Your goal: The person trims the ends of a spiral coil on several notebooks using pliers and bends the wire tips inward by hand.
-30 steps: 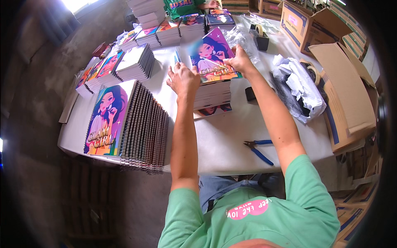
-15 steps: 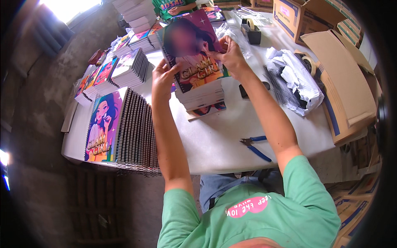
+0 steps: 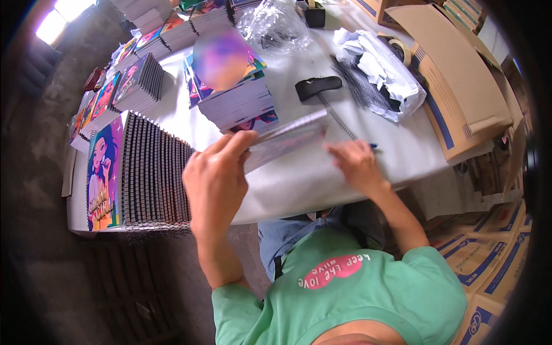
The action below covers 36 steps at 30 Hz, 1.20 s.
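Toward the middle of the table, my left hand (image 3: 221,167) pinches the left end of a spiral notebook (image 3: 287,138), tipped nearly edge-on and blurred by motion. My right hand (image 3: 357,167) is to its right, low over the table. Its bent fingers are smeared, so what they hold, if anything, does not show. A thin wire coil (image 3: 338,118) slants from beside a black object (image 3: 318,86) down to this hand. A blue tip, perhaps of the pliers (image 3: 373,145), peeks out behind it. Beyond the notebook stands a pile of notebooks (image 3: 238,103) with colourful covers.
At left, a row of spiral-bound notebooks (image 3: 152,172) stands on the table edge. More stacks (image 3: 138,83) lie behind. Clear plastic wrap (image 3: 275,26) and a bag of crumpled white packing (image 3: 382,72) lie farther off. An open cardboard box (image 3: 460,86) is at right.
The notebook came down toward me off the pile and tilted nearly edge-on. My right hand let go of it and moved down to the right. The wire coil now shows; the view has shifted.
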Each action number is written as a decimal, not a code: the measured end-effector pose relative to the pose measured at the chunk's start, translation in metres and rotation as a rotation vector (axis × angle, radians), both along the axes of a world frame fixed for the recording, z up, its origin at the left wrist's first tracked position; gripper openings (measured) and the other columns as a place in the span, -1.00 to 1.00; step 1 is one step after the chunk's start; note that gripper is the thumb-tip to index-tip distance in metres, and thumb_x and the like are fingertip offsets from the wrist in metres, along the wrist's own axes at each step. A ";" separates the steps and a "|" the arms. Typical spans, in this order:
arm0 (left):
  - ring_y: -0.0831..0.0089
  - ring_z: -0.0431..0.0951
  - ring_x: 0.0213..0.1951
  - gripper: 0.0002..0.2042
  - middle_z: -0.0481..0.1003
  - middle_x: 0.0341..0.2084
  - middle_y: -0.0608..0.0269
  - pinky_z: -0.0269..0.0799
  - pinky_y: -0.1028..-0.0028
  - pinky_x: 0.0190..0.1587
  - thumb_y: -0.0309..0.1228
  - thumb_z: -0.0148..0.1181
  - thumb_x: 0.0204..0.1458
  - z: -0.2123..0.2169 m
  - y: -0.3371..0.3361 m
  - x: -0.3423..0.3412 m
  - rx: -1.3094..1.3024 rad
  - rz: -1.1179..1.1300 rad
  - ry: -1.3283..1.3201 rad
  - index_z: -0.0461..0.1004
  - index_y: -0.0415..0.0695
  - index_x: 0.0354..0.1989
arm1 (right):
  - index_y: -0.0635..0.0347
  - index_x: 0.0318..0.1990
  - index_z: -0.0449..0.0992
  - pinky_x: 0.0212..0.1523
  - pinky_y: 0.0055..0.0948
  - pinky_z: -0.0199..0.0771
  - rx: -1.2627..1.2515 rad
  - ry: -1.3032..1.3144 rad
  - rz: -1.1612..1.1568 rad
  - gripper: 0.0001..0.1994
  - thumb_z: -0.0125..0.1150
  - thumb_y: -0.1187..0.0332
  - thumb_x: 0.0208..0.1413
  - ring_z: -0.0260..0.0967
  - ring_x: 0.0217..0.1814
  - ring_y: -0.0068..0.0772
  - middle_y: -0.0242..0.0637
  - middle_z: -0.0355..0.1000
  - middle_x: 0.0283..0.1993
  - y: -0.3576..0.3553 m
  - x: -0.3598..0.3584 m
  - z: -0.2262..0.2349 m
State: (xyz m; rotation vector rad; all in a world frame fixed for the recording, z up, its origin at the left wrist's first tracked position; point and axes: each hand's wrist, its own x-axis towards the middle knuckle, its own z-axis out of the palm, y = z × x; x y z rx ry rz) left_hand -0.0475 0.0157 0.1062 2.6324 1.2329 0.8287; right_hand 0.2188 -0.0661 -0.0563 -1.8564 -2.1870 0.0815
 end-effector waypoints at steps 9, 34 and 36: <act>0.29 0.55 -0.41 -0.58 0.54 -0.43 0.19 0.40 0.38 -0.33 -0.52 0.30 -0.22 -0.032 -0.003 0.002 -0.033 -0.058 0.007 0.45 -0.01 -0.09 | 0.19 -0.04 0.46 -0.09 -0.55 0.35 0.016 1.282 0.129 -0.59 0.39 0.44 -0.11 0.37 -0.13 -0.66 -0.41 0.49 -0.17 0.038 -0.025 0.029; 0.39 0.38 -0.09 -0.64 0.39 -0.37 0.40 -0.22 0.04 0.23 -0.28 0.25 -0.12 -0.086 -0.039 0.066 0.316 0.192 -0.084 0.44 0.08 -0.07 | 0.23 -0.17 0.43 -0.11 -0.39 0.39 -0.131 0.782 0.308 -0.62 0.24 0.55 -0.28 0.40 -0.13 -0.40 -0.24 0.45 -0.22 0.039 -0.022 0.024; 0.47 0.40 -0.24 -0.68 0.35 -0.50 0.45 -0.11 0.13 0.18 -0.34 0.25 -0.14 -0.086 -0.029 0.062 0.302 0.114 -0.131 0.47 0.10 -0.14 | 0.22 -0.11 0.39 -0.07 -0.34 0.37 -0.158 0.812 0.353 -0.59 0.18 0.55 -0.24 0.38 -0.07 -0.27 -0.17 0.42 -0.18 0.057 0.019 0.037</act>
